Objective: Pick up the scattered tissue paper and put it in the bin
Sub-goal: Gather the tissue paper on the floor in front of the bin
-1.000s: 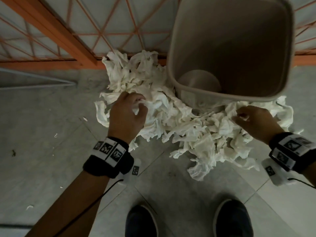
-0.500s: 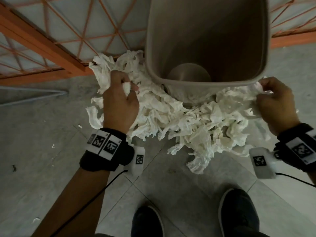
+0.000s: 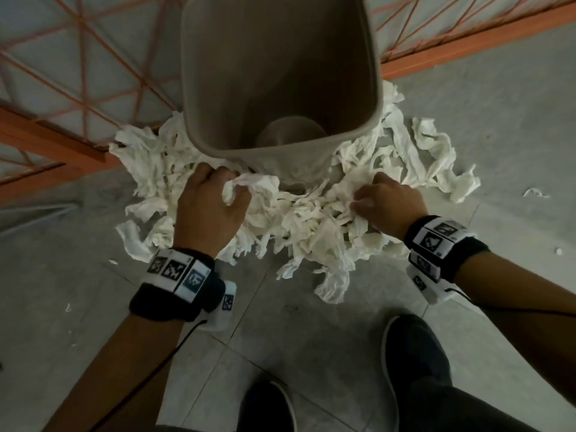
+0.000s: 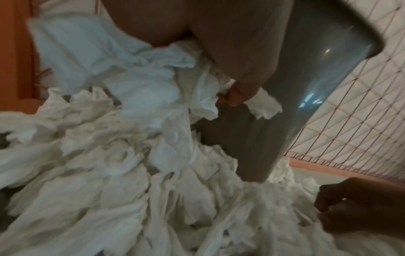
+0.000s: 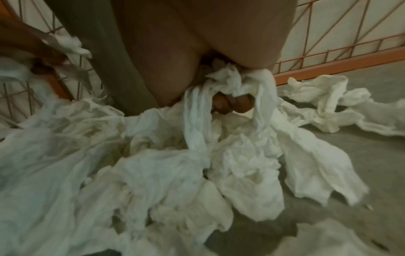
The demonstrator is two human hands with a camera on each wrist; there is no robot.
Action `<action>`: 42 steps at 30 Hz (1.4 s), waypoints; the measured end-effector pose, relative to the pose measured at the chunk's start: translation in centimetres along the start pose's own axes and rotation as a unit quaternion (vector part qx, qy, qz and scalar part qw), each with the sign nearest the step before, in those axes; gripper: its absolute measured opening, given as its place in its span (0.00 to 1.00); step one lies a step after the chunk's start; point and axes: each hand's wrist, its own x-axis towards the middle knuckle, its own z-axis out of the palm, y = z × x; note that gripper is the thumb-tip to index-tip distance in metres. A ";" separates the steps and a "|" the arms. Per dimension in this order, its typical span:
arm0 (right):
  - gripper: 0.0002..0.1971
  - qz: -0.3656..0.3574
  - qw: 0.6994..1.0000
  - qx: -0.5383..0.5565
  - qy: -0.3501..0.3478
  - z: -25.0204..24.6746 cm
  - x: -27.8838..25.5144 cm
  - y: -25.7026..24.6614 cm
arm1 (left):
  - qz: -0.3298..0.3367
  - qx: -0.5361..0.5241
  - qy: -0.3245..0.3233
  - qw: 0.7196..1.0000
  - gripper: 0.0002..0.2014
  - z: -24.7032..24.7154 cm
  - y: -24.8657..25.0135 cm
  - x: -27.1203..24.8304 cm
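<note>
While both hands dropped back from bin-rim height, tissue paper stayed heaped on floor round bin.
L. hand & r. hand: fingers curled, clamped on tissue wads; bin interior empty, i.e. no deposit yet.

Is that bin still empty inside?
Empty as far as visible: the bin shows bare inner walls and floor; the tissue paper lies outside it.

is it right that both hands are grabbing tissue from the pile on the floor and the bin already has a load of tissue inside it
Not quite. The left hand and right hand do each grip tissue paper from the pile on the floor, but the bin holds no tissue: the head view looks straight into it and shows only bare walls and bottom.
</note>
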 end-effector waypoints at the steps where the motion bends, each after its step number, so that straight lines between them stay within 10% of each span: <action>1: 0.20 0.006 1.000 0.026 0.012 0.0 -0.2 0.1 | 0.007 -0.014 0.026 1.000 0.10 -0.8 0.6 -0.7; 4: 0.14 0.009 0.985 0.157 0.069 -0.1 -1.1 0.5 | 0.041 -0.059 0.063 0.995 0.14 -2.2 2.8 -3.2; 7: 0.02 -0.004 0.958 0.247 0.145 0.0 -2.3 0.8 | 0.066 -0.067 -0.038 0.995 0.12 -0.1 3.7 -4.7; 13: 0.13 -0.015 0.930 0.346 0.125 0.1 -4.8 0.1 | 0.071 0.057 -0.207 0.974 0.24 6.0 4.2 -4.2; 21: 0.38 -0.084 0.995 0.016 -0.052 4.3 -5.2 -2.1 | 0.052 -0.064 -0.006 0.997 0.10 2.6 4.2 -4.4; 26: 0.23 -0.117 0.993 -0.020 -0.008 5.5 -4.7 -1.5 | 0.070 -0.140 0.023 0.987 0.09 0.4 4.4 -5.3; 33: 0.05 -0.060 0.946 0.301 0.106 3.0 -5.5 -0.4 | 0.055 -0.106 -0.141 0.983 0.21 3.3 5.7 -6.3; 37: 0.14 0.003 0.909 0.395 0.134 1.7 -5.9 0.8 | 0.089 0.082 -0.263 0.957 0.33 7.9 5.2 -6.7; 42: 0.05 0.095 0.906 0.400 0.100 1.4 -6.4 2.0 | 0.115 0.092 -0.281 0.948 0.16 9.1 3.8 -6.4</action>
